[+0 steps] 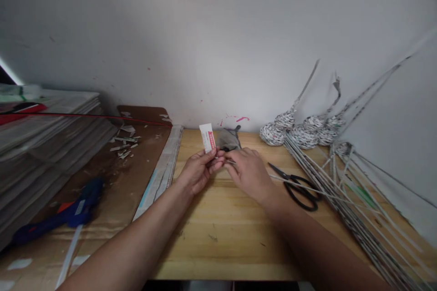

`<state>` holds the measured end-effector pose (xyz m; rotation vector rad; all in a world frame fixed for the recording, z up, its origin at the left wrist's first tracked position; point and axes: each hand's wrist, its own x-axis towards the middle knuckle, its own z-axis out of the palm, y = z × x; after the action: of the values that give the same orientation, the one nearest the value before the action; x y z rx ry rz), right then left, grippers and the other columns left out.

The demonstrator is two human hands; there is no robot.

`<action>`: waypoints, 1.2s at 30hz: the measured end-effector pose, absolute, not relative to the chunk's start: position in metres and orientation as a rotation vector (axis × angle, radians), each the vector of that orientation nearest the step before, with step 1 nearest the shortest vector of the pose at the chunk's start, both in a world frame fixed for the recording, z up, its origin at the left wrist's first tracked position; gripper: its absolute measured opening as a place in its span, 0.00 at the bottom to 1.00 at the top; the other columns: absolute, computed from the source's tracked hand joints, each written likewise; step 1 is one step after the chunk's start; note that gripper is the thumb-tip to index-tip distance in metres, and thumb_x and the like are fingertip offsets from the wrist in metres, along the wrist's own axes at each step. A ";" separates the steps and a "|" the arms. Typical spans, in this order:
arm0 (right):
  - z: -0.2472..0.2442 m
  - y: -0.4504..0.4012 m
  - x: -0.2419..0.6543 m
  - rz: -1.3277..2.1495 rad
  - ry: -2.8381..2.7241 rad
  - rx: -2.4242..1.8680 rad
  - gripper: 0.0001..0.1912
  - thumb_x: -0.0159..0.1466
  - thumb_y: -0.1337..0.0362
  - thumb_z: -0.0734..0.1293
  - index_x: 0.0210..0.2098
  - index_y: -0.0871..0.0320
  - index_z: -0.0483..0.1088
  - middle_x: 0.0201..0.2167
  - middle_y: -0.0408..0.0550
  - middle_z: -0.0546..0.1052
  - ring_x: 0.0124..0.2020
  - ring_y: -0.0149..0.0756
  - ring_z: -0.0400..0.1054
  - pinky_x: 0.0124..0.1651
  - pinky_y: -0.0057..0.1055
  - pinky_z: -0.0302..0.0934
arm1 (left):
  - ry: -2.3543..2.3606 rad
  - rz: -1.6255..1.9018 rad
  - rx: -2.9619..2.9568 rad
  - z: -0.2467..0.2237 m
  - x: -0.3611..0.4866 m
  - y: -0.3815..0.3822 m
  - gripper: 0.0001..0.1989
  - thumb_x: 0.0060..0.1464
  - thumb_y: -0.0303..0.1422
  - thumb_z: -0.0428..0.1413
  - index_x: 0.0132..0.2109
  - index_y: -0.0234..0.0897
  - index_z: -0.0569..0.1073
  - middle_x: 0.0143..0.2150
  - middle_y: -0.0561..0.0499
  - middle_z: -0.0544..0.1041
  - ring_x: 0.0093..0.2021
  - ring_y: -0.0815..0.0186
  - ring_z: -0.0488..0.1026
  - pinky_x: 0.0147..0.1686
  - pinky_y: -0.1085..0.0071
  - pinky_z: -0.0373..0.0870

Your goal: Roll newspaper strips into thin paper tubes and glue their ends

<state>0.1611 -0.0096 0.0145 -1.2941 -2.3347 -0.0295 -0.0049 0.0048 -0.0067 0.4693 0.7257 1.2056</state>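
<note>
My left hand (198, 170) is closed, its thumb and fingers pinching a white paper strip (205, 137) with red print that stands up above the thumb. Close beside it, my right hand (248, 173) is closed with fingertips on a thin rod-like piece between the hands, seemingly a rolled paper tube. A thin pale paper tube (297, 183) shows past the right hand and runs across the scissors; whether it is the same piece is hidden. Just behind the fingers lies a crumpled grey cloth (228, 139). Black-handled scissors (298, 189) rest right of the right hand.
Woven paper gourd shapes (303, 134) stand back right, beside a bundle of paper tubes (336, 204). On the left, a blue glue gun (78, 207) and paper scraps (126, 141) lie on brown cardboard (136, 163), near stacked newspapers (51, 145). A wall rises behind the table.
</note>
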 end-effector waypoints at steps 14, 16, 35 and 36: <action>0.015 -0.009 0.163 -0.067 -2.376 -1.261 0.10 0.68 0.63 0.60 0.39 0.57 0.73 0.33 0.49 0.76 0.38 0.40 0.65 0.42 0.34 0.51 | 0.727 1.202 0.499 -0.003 -0.006 0.003 0.07 0.60 0.23 0.54 0.39 0.27 0.77 0.33 0.45 0.81 0.26 0.72 0.78 0.27 0.80 0.77; 0.014 -0.008 0.163 -0.033 -2.386 -1.275 0.11 0.69 0.64 0.59 0.38 0.58 0.72 0.32 0.49 0.76 0.36 0.39 0.65 0.41 0.34 0.51 | 0.729 1.197 0.503 -0.002 -0.005 0.002 0.07 0.60 0.23 0.54 0.38 0.27 0.77 0.33 0.44 0.81 0.26 0.72 0.78 0.28 0.80 0.77; 0.016 -0.009 0.163 0.044 -2.327 -1.276 0.08 0.66 0.63 0.62 0.41 0.58 0.71 0.34 0.50 0.77 0.36 0.40 0.67 0.41 0.33 0.53 | 0.676 1.178 0.537 -0.004 -0.007 0.003 0.08 0.61 0.26 0.53 0.39 0.27 0.78 0.36 0.42 0.82 0.31 0.70 0.79 0.33 0.78 0.78; 0.017 -0.009 0.163 0.019 -2.338 -1.270 0.08 0.66 0.63 0.62 0.40 0.57 0.72 0.33 0.50 0.77 0.36 0.40 0.67 0.42 0.34 0.53 | 0.679 1.179 0.538 -0.005 -0.007 0.004 0.08 0.61 0.27 0.53 0.39 0.27 0.78 0.37 0.42 0.81 0.31 0.70 0.79 0.33 0.79 0.78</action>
<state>0.1632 -0.0090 0.0167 -1.2698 -2.3380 0.0188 -0.0073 0.0039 -0.0049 0.5376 0.6789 1.1789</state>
